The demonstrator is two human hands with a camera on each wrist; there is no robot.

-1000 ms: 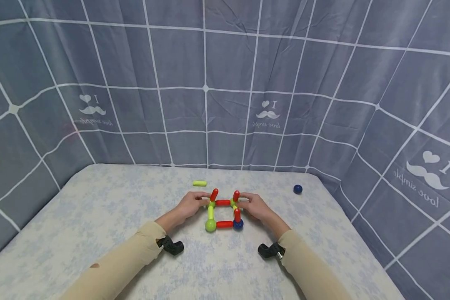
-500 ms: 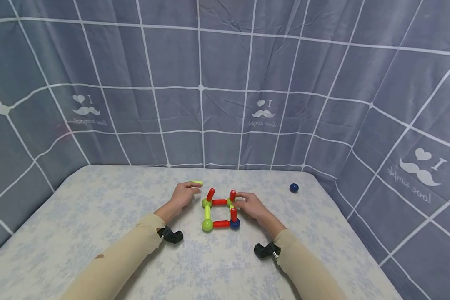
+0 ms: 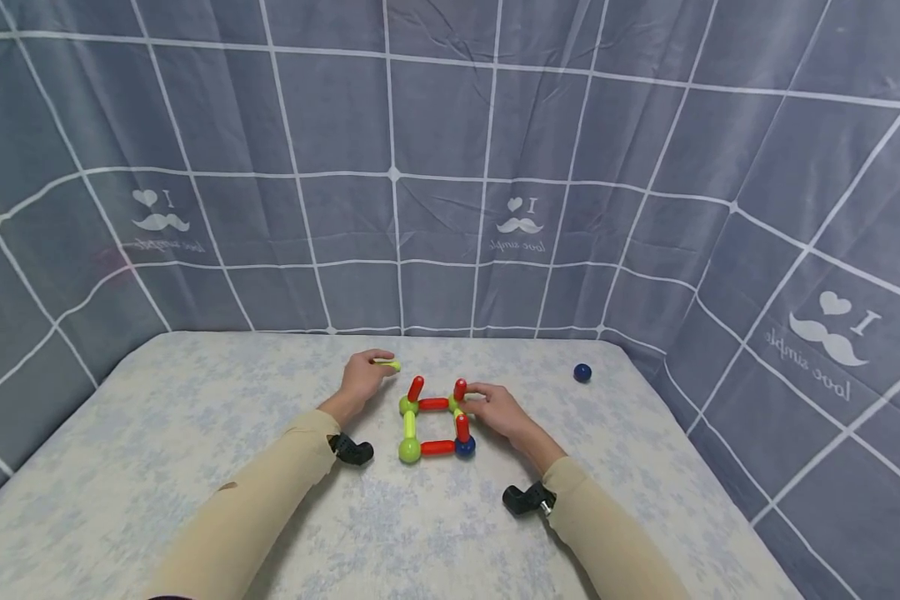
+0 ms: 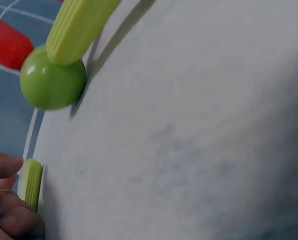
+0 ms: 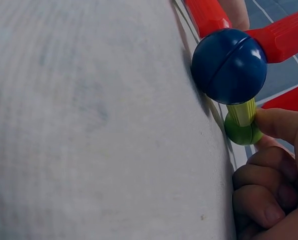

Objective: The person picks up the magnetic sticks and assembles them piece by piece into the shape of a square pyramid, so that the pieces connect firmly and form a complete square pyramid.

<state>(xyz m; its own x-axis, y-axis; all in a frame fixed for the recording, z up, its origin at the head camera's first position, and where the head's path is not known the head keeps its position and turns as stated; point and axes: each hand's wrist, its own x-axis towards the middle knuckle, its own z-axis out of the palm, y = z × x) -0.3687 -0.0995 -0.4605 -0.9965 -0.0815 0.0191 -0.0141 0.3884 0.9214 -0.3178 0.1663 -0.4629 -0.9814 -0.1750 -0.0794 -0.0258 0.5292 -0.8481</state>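
In the head view, a square frame of magnetic sticks and balls stands on the table. It has red sticks (image 3: 438, 447), yellow-green sticks (image 3: 409, 425), green balls (image 3: 409, 451) and a dark blue ball (image 3: 465, 447). Red sticks rise from three corners; the near left green ball has none. At the frame's far right corner, my right hand (image 3: 501, 413) pinches the green ball (image 5: 243, 131) and the end of its yellow-green stick, other fingers curled. Behind the frame, my left hand (image 3: 363, 379) holds a loose yellow-green stick (image 4: 32, 184) between thumb and fingers, low at the tabletop.
A loose dark blue ball (image 3: 582, 372) lies at the far right of the table (image 3: 450, 533). Behind the table's far edge hangs a grey-blue curtain (image 3: 450, 217) with white lines. Both sleeved wrists carry black camera mounts (image 3: 523, 500).
My left hand has left the frame's far left corner, moved back and taken hold of the loose yellow-green stick. The right hand stays at the frame. The head view has shifted slightly.
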